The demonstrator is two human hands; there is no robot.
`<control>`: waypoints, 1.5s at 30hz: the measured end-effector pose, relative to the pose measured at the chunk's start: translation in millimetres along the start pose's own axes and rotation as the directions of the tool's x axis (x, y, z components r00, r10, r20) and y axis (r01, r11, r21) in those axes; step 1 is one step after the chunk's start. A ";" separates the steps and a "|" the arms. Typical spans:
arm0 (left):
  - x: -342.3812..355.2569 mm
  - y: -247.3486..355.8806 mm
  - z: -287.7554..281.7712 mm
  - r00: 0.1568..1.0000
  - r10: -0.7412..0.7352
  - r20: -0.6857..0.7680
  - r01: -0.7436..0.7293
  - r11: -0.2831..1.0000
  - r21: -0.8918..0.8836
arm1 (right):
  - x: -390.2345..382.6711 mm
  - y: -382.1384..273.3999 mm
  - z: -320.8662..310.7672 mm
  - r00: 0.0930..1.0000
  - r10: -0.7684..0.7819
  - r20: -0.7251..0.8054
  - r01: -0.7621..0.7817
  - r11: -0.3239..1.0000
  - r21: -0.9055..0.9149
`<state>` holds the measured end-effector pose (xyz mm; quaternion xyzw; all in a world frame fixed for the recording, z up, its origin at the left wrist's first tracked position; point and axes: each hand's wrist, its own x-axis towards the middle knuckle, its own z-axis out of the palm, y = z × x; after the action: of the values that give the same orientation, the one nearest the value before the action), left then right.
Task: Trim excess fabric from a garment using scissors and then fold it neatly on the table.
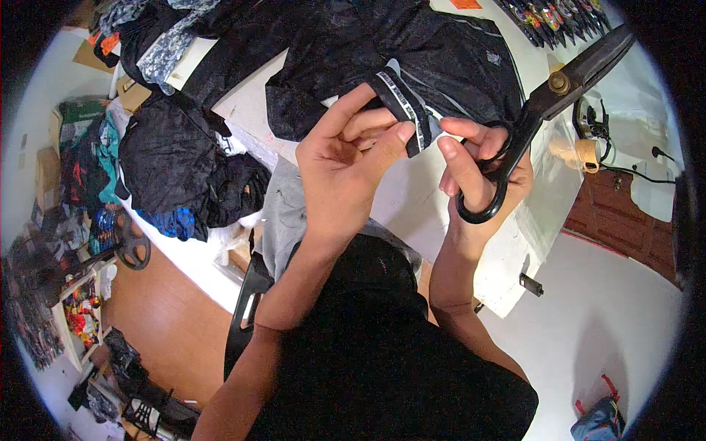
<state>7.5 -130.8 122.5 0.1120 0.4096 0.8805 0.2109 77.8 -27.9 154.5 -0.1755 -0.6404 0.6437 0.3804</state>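
My left hand (346, 176) pinches a folded black band with a white printed stripe (401, 103) between thumb and fingers, just above the middle of the view. My right hand (478, 169) has its fingers in the loops of large black-handled scissors (533, 121), whose dark blades point up to the upper right. Its fingertips lie close beside the band's right end; whether they touch it is hard to tell. Behind both hands a black garment (471, 73) lies spread on a white table (496, 287).
A heap of black and blue clothes (169, 169) is at the left, near a black steering-wheel-like ring (132, 250). Several small colourful items (537, 15) lie at the upper right, above cords and a tan spool (585, 154). A bag (596, 419) sits on the floor at lower right.
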 end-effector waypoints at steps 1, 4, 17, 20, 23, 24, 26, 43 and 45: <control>0.2 0.2 0.5 1.000 0.008 0.011 -0.008 1.000 0.000 | 0.2 0.1 0.2 1.000 -0.003 0.007 0.003 1.000 -0.002; -0.1 1.8 2.2 0.999 0.008 0.033 -0.010 0.999 0.039 | 0.4 3.1 3.0 1.000 -0.019 0.004 0.019 0.999 -0.034; -0.3 3.1 -1.2 0.998 0.021 0.060 -0.028 0.991 0.129 | 6.9 4.2 5.5 0.994 0.005 -0.112 0.000 0.999 0.043; 0.7 0.3 -2.6 0.998 0.042 0.050 -0.046 0.994 0.098 | 6.3 2.5 3.4 0.993 0.015 -0.117 -0.009 0.998 0.057; 0.7 -1.2 -3.7 0.998 0.031 0.046 -0.034 0.997 0.067 | 5.1 0.5 1.4 0.996 0.013 -0.085 -0.009 0.999 0.040; 1.0 -1.4 -4.1 0.998 0.031 0.046 -0.034 0.997 0.067 | 3.6 0.0 0.6 0.998 0.014 -0.068 -0.011 0.999 0.045; 2.1 -1.1 -4.0 0.999 0.020 0.044 -0.022 0.999 0.047 | -1.5 -0.3 -3.4 0.993 0.080 -0.090 -0.082 0.996 -0.020; 21.0 19.4 -0.6 0.993 0.101 -0.057 -0.101 0.995 0.012 | -26.1 -17.5 -96.8 0.901 -0.138 0.411 0.432 0.377 -0.820; 21.0 20.6 1.0 0.991 0.123 -0.051 -0.123 0.992 0.006 | -26.8 -20.8 -97.4 0.891 -0.114 0.440 0.453 0.302 -0.839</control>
<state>-16.5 -132.2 139.4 0.1149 0.4084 0.8938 0.1455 170.1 17.9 155.9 -0.1417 -0.9587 0.1081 0.2215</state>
